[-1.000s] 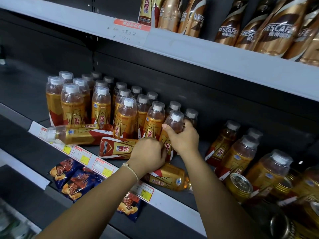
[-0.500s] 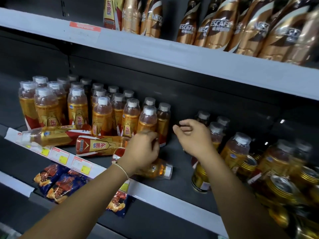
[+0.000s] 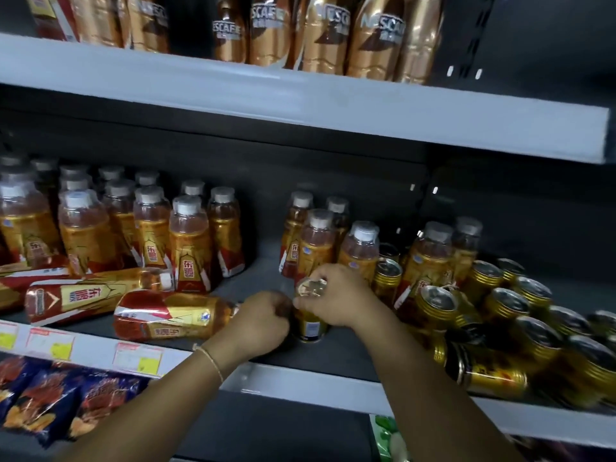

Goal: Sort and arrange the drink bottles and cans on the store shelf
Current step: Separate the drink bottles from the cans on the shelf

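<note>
**Both my hands on one gold can at the front of the middle shelf**

My right hand (image 3: 336, 296) comes down over the top of an upright gold can (image 3: 310, 323), fingers curled round its rim so that only part of the lid shows between them. My left hand (image 3: 263, 320) is against the can's left side, fingers curled in toward it; whether they truly grip it or only rest there I cannot tell, since the knuckles hide the contact. A thin bracelet (image 3: 210, 360) sits on my left wrist.

The can stands near the front edge of the middle shelf (image 3: 300, 378), in the gap between two groups of drinks. Just to its left a gold-and-red bottle (image 3: 173, 316) lies on its side, its neck end reaching to my left hand. Further left another fallen bottle (image 3: 96, 293) lies along the shelf, and behind both stands a block of upright bottles (image 3: 140, 225) with white caps. Behind my right hand a smaller cluster of standing bottles (image 3: 320, 241) rises toward the back wall. Toward the right end of the shelf is a jumble of gold cans (image 3: 506, 305), some upright, some tipped, one can lying flat (image 3: 490, 371) at the front edge.

Price tags (image 3: 138, 358) are stuck along the front lip at the left. On the upper shelf (image 3: 333, 105) stand brown Nescafé bottles (image 3: 376, 38). Below, snack packets (image 3: 66, 401) hang at the lower left.
</note>
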`<state>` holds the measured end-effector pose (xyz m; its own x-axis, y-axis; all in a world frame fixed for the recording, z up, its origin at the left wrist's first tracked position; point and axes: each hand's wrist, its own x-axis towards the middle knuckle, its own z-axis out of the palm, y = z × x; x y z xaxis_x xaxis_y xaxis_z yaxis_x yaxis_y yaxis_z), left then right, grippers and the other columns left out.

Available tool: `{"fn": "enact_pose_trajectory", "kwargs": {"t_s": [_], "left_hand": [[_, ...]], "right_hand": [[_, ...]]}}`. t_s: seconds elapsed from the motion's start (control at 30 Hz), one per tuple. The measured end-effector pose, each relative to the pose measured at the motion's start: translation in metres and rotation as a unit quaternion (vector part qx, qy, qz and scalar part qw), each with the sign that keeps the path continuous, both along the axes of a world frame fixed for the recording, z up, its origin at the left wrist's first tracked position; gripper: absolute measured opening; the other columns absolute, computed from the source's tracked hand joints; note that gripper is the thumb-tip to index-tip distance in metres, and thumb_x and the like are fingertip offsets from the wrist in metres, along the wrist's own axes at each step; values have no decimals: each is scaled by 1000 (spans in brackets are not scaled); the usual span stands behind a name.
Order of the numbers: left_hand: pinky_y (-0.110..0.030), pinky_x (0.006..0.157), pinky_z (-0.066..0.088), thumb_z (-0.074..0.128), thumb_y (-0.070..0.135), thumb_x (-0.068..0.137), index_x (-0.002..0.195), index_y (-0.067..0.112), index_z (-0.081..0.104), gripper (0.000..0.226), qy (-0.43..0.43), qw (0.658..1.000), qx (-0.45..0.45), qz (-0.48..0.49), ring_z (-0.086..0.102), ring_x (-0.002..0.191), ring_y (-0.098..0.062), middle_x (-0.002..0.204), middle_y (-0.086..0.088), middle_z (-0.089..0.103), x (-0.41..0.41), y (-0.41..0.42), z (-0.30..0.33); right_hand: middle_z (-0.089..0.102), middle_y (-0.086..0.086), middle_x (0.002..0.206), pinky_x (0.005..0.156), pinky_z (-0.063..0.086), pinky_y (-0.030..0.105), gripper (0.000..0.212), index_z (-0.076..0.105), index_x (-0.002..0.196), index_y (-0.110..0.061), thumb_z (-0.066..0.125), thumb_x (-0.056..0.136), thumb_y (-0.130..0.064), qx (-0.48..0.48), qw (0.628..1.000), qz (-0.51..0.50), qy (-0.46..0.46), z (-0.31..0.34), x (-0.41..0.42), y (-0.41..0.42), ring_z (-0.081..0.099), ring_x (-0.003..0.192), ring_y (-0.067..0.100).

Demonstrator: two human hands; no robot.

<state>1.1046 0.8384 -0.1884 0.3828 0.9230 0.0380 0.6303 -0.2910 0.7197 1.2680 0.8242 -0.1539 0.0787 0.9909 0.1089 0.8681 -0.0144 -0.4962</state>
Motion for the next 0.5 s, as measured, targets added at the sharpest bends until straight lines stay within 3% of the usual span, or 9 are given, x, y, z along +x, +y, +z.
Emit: {"fn": "enact_pose_trajectory", "kwargs": {"t_s": [0.07, 0.17, 0.3, 0.43, 0.5], "left_hand": [[-9, 67, 49, 51, -6, 80, 95, 16, 73, 35, -15, 1000, 6, 16, 65, 83, -7, 90, 3, 72, 0, -1, -3], [-26, 83, 55, 52, -6, 81, 96, 18, 73, 36, -33, 999, 2, 33, 67, 90, -13, 93, 4, 73, 1, -2, -5], [-21, 80, 48, 58, 4, 86, 94, 32, 67, 31, -37, 997, 51, 44, 65, 90, -8, 92, 13, 70, 5, -5, -3], [-30, 92, 51, 57, 0, 78, 114, 21, 66, 43, -124, 989, 64, 58, 66, 99, -11, 102, 7, 71, 22, -17, 11], [-34, 93, 52, 52, 9, 66, 116, 20, 64, 52, -165, 982, 69, 53, 65, 98, -10, 103, 5, 70, 34, -25, 24]], "right_hand": [[68, -4, 99, 77, 52, 27, 40, 70, 99, -21, 85, 71, -46, 6, 1000, 4, 25, -6, 2, 0, 63, 91, 15], [68, -5, 103, 82, 55, 30, 49, 67, 108, -21, 87, 69, -42, 36, 997, 3, 64, -11, 5, -1, 64, 95, 15], [67, -10, 110, 90, 55, 33, 64, 61, 124, -29, 86, 66, -43, 51, 986, -2, 161, -9, 14, -5, 64, 101, 13], [62, -16, 93, 71, 56, 26, 72, 60, 120, -35, 78, 55, -60, 78, 962, -30, 261, 9, 31, -16, 65, 87, 5], [65, -13, 90, 64, 54, 23, 65, 62, 108, -39, 72, 50, -66, 90, 950, -46, 296, 19, 43, -21, 66, 82, 3]]}}
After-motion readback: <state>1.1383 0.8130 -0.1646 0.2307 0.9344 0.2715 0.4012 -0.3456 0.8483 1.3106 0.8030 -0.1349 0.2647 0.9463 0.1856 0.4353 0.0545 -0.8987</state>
